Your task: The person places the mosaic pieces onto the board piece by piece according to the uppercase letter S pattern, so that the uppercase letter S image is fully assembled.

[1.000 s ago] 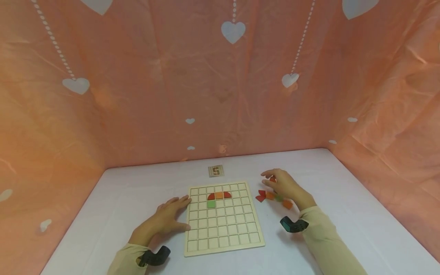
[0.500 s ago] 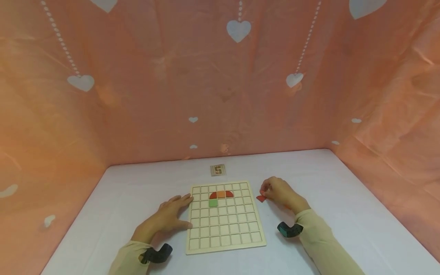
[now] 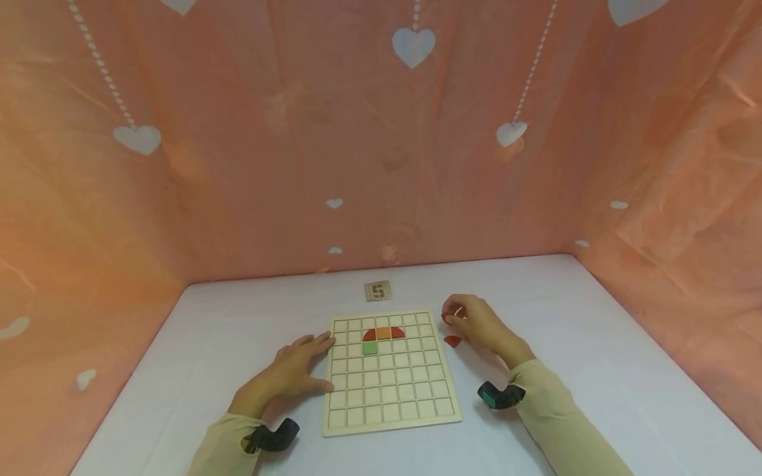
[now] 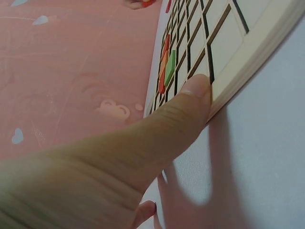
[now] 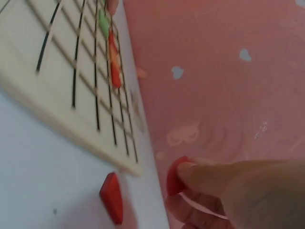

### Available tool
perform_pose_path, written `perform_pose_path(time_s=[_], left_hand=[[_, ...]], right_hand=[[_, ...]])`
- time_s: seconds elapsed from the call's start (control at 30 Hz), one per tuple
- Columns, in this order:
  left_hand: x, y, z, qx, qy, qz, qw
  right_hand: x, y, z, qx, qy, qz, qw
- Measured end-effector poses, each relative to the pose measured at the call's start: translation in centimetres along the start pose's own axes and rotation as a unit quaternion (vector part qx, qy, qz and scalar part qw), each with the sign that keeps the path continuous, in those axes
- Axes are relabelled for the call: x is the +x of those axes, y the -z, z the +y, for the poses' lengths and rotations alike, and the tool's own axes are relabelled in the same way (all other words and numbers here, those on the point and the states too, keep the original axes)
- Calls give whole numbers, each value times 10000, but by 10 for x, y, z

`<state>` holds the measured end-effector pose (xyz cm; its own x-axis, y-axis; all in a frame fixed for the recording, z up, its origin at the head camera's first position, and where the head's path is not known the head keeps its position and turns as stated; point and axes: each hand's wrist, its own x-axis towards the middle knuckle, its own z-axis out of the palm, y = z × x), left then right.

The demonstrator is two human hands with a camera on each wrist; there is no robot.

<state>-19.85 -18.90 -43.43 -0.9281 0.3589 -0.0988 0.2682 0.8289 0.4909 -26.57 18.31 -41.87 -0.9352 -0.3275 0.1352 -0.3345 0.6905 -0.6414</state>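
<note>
A wooden grid board (image 3: 393, 395) lies on the white table. In its upper cells sit an orange square tile (image 3: 383, 333), flanked by two red quarter-round tiles (image 3: 397, 332), with a green square tile (image 3: 370, 348) below the left one. My left hand (image 3: 292, 371) rests at the board's left edge, fingers spread and thumb (image 4: 190, 90) on the rim. Beyond the right edge, my right hand (image 3: 482, 325) pinches a red curved-edge tile (image 5: 175, 179) between thumb and fingers, above the table. Another red tile (image 5: 112, 198) lies below it, between hand and board.
A small pattern card (image 3: 378, 291) with an S- or 5-like figure lies behind the board. Pink cloth walls (image 3: 381, 165) with hearts enclose the table's back and sides. The right hand and forearm hide the table beneath them.
My right hand has come down and left to the red tiles, then risen slightly with one pinched. Loose orange and green tiles seen earlier are now hidden behind it. My left hand stays put.
</note>
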Motion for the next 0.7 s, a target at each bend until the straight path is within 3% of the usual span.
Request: perform_pose_path(time_s=[0.17,0.3,0.53,0.7], left_hand=[[0,0,1,-2,7,-50,10000],[1,2,1,35,-7,-53,10000],[1,2,1,57,77,-64,9999],[1,0,1,33,62,-60,10000]], right_hand=[[0,-1,-9,196,337,21,9992],[-1,-3,-17,379,386,-44,9985],[-2,-11,-28,1037,337,-431,9931],[0,-17,-38,1114,674,-655,9893]])
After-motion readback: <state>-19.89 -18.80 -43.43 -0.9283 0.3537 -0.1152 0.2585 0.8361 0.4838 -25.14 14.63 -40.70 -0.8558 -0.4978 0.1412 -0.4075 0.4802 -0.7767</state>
